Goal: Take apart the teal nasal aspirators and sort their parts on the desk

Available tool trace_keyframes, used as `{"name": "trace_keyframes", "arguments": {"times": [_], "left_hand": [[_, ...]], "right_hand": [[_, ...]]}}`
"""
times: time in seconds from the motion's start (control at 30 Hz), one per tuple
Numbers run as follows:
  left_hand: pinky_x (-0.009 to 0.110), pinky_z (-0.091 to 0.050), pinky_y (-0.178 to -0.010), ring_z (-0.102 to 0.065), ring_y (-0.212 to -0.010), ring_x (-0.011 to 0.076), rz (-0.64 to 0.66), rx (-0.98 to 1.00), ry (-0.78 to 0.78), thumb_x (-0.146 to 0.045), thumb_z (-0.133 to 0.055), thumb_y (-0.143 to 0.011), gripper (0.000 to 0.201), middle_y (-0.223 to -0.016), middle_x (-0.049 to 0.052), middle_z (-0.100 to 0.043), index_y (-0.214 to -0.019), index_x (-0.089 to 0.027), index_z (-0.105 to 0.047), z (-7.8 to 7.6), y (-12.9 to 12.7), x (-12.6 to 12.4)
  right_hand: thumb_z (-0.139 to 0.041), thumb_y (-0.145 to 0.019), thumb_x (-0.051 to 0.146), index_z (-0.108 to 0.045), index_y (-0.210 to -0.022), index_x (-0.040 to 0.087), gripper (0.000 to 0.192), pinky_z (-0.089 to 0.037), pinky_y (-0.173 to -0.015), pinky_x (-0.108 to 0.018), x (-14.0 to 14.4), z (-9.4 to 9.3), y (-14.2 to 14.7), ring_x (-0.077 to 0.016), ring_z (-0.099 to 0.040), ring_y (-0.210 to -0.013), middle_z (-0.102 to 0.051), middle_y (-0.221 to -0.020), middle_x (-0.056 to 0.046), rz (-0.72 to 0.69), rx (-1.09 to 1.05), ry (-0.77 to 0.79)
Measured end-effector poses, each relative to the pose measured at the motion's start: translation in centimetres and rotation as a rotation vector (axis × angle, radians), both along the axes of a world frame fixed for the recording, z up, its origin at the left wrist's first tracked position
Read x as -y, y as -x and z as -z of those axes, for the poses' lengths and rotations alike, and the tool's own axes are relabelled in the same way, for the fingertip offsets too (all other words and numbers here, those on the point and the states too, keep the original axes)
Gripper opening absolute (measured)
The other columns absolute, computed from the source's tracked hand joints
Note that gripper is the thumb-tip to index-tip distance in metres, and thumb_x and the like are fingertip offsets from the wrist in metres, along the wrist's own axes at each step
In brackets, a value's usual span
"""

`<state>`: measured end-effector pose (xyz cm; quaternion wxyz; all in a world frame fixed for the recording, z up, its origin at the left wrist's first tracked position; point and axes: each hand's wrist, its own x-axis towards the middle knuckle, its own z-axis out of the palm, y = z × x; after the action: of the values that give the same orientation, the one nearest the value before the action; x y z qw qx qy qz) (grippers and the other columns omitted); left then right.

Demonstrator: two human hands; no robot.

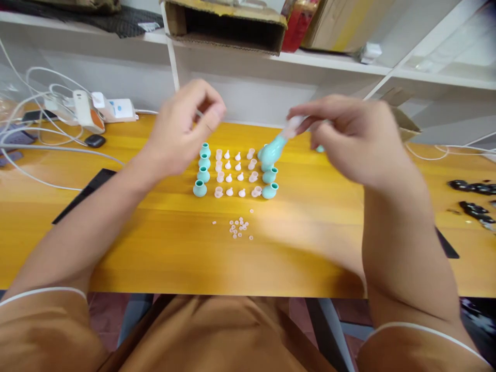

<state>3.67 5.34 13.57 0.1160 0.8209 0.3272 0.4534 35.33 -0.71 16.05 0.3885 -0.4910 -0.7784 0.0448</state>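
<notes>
Orange sleeves (217,336) lie nearest, and both forearms reach over the yellow table (155,258). At far left, white cables (50,98) and a charger (87,111) rest on it. Next, the left hand (186,129) hovers with fingers pinched together; whether a small piece sits between them I cannot tell. Below it stand rows of teal bulbs (201,173), then pale tips (234,173), with tiny rings (240,227) scattered nearer. To the right, the right hand (349,139) is clamped on a pale nozzle joined to a teal bulb (273,150), lifted above the right row. I think the joining goes best with the bulb held steady and the pieces pressed straight. Black parts (475,199) lie far right.
</notes>
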Motion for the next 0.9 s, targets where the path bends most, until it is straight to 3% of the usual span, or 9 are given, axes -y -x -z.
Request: {"name": "trace_keyframes", "arguments": {"times": [0.07, 0.17, 0.27, 0.37, 0.5, 0.63, 0.8, 0.9], "left_hand": [[0.044, -0.059, -0.099, -0.072, -0.109, 0.0255, 0.052, -0.079, 0.047, -0.064, -0.062, -0.108, 0.045, -0.120, 0.009, -0.075, -0.121, -0.021, -0.067, 1.3, -1.2, 3.1], [0.042, -0.062, -0.093, -0.075, -0.104, 0.0259, 0.152, -0.193, 0.188, -0.062, -0.075, -0.101, 0.054, -0.122, 0.011, -0.075, -0.132, -0.020, -0.061, 4.9, -1.6, 6.6], [0.038, -0.062, -0.089, -0.078, -0.103, 0.0236, 0.204, -0.235, 0.301, -0.040, -0.062, -0.112, 0.031, -0.120, 0.010, -0.077, -0.137, -0.022, -0.055, 8.6, -0.6, 8.7], [0.037, -0.064, -0.088, -0.080, -0.110, 0.0252, 0.174, -0.242, 0.315, -0.034, -0.063, -0.112, 0.030, -0.127, 0.011, -0.078, -0.138, -0.022, -0.053, 10.9, 0.4, 9.5], [0.036, -0.063, -0.094, -0.078, -0.105, 0.0216, 0.243, -0.263, 0.222, -0.026, -0.068, -0.111, 0.009, -0.113, 0.005, -0.078, -0.117, -0.022, -0.062, 12.1, 0.5, 9.1], [0.038, -0.062, -0.105, -0.072, -0.117, 0.0218, 0.295, -0.216, 0.060, -0.018, -0.065, -0.111, 0.013, -0.120, 0.009, -0.072, -0.123, -0.020, -0.065, 12.7, 0.2, 8.8], [0.031, -0.061, -0.091, -0.069, -0.101, 0.0194, 0.346, -0.294, -0.105, -0.016, -0.059, -0.112, 0.007, -0.111, 0.008, -0.071, -0.112, -0.018, -0.066, 13.0, 0.3, 9.0], [0.031, -0.057, -0.087, -0.066, -0.094, 0.0187, 0.356, -0.308, -0.167, -0.018, -0.057, -0.114, 0.015, -0.107, 0.007, -0.073, -0.104, -0.019, -0.068, 13.3, 0.2, 9.1]], "right_hand": [[-0.062, -0.101, 0.013, -0.087, -0.126, 0.020, 0.037, -0.062, -0.090, -0.040, 1.9, 1.1, 2.6, -0.0239, -0.078, -0.102, -0.084, -0.118, -0.011, -0.180, -0.031, 0.086], [-0.062, -0.103, 0.016, -0.085, -0.132, 0.025, 0.038, -0.063, -0.094, -0.039, 4.5, 3.9, 5.5, -0.0238, -0.076, -0.110, -0.082, -0.119, -0.008, -0.362, -0.178, 0.265], [-0.060, -0.106, 0.019, -0.083, -0.133, 0.023, 0.036, -0.064, -0.092, -0.038, 6.0, 7.6, 6.8, -0.0227, -0.076, -0.110, -0.080, -0.120, -0.009, -0.432, -0.388, 0.465], [-0.061, -0.108, 0.025, -0.081, -0.125, 0.020, 0.027, -0.064, -0.086, -0.036, 6.2, 10.9, 6.8, -0.0203, -0.077, -0.098, -0.079, -0.113, -0.009, -0.423, -0.505, 0.599], [-0.055, -0.115, 0.046, -0.074, -0.115, 0.020, 0.033, -0.059, -0.072, -0.033, 5.8, 14.1, 6.5, -0.0169, -0.069, -0.073, -0.074, -0.091, -0.004, -0.389, -0.571, 0.687], [-0.053, -0.116, 0.059, -0.070, -0.105, 0.020, 0.045, -0.050, -0.069, -0.031, 6.3, 15.5, 6.8, -0.0167, -0.061, -0.071, -0.068, -0.083, -0.003, -0.360, -0.408, 0.587], [-0.074, -0.104, 0.067, -0.065, -0.083, 0.020, 0.052, -0.039, -0.059, -0.027, 6.0, 16.2, 7.0, -0.0130, -0.052, -0.062, -0.065, -0.072, 0.001, -0.390, -0.322, 0.516], [-0.082, -0.095, 0.072, -0.062, -0.074, 0.019, 0.060, -0.035, -0.057, -0.027, 5.3, 16.8, 7.0, -0.0117, -0.048, -0.060, -0.062, -0.067, 0.002, -0.421, -0.316, 0.476]]}}
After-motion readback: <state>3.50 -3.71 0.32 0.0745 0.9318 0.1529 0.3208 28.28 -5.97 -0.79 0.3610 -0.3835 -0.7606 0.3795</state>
